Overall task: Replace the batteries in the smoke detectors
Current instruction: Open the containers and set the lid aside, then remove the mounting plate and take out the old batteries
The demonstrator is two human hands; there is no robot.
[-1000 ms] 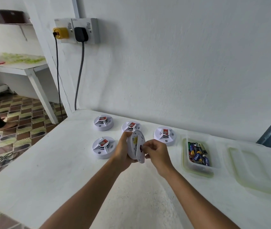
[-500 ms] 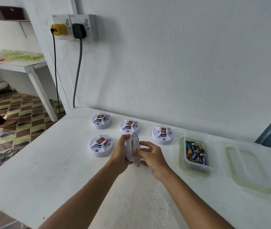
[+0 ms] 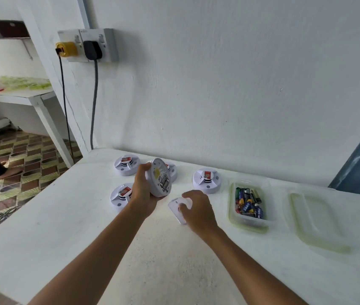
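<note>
Both forearms reach from the near edge over the white table [image 3: 64, 238]. The left hand [image 3: 142, 190] grasps a round white plastic smoke detector [image 3: 159, 178], tilted on edge above the table with its open back facing right, batteries visible inside. The right hand [image 3: 199, 209] lies lower and just right of it, fingers curled over a white plastic cover plate [image 3: 178, 209] that is on or just above the tabletop. Four more white detectors [image 3: 206, 180] sit farther off. A clear plastic tub of batteries [image 3: 248, 204] stands to the right, its lid [image 3: 315, 223] beside it.
</note>
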